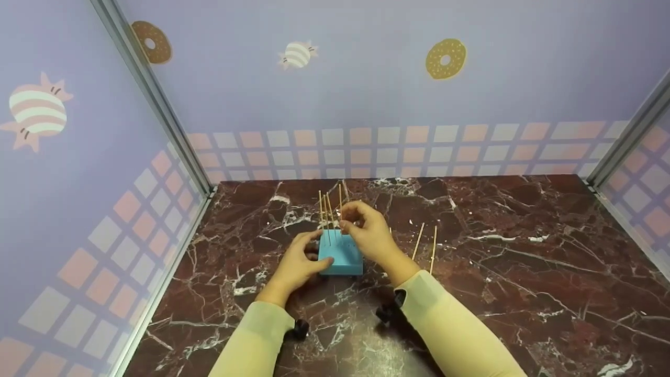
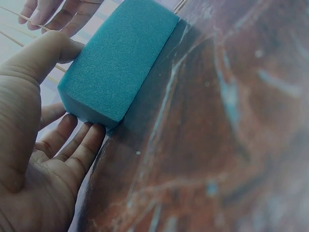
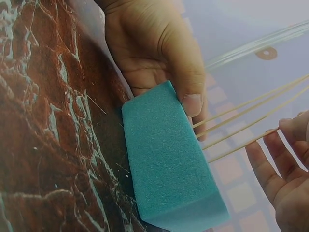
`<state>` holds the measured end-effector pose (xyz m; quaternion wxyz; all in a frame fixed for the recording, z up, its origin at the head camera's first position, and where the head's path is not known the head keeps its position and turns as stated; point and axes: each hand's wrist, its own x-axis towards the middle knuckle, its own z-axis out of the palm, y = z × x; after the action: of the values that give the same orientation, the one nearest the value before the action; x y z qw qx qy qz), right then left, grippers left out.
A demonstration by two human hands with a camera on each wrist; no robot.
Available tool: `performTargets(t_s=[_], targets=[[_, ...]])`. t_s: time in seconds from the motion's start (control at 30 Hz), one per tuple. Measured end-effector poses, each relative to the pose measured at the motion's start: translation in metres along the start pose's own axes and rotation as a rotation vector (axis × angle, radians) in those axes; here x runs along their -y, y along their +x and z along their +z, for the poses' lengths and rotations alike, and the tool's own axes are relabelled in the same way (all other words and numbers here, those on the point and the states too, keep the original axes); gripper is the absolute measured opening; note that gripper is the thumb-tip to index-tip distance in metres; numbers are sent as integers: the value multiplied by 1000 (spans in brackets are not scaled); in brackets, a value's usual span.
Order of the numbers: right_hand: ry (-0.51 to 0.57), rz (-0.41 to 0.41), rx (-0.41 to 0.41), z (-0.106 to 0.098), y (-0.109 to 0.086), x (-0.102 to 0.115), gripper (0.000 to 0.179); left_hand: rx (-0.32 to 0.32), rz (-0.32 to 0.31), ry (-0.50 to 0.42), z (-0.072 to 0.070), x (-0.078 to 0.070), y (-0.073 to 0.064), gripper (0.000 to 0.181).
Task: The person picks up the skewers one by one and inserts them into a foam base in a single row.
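Three thin sticks (image 1: 321, 207) stand approx. upright in your blue foam block (image 1: 343, 257), which sits on the marbled tabletop (image 1: 523, 283), just below ctr. of the head view. Your L hand (image 1: 299, 262) grips the block from its left side, thumb on top nr. the front edge, prob. to stop it sliding or tipping under a push. Your R hand (image 1: 372, 234) pinches a 4th stick (image 3: 235, 149) btwn thumb & fingertips, approx. vertical over the block's far part, presumably for straight-down control; can't tell if its tip's seated. At least two loose sticks (image 1: 433, 248) lie to the right, beside your R wrist, likely for easy reach.
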<state>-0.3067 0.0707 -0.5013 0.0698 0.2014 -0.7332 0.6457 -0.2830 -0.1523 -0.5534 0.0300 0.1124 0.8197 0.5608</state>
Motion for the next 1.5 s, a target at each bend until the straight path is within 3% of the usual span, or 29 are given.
performTargets(t_s=[0.67,0.87,1.1,1.33,1.5], targets=[[-1,78,45,0,-2,-3,15,11,24,13,0,0,0,81],[-10,79,68,-1,-2,-3,13,15,5,9,-1,-2,-1,80],[-42,66,76,-3,1,-2,13,-8,27,-16,0,-1,1,79],[-48,72,88,-16,3,5,26,-16,30,-23,1,0,1,80],[-9,80,12,-36,5,21,30,-9,19,-10,0,0,1,82]])
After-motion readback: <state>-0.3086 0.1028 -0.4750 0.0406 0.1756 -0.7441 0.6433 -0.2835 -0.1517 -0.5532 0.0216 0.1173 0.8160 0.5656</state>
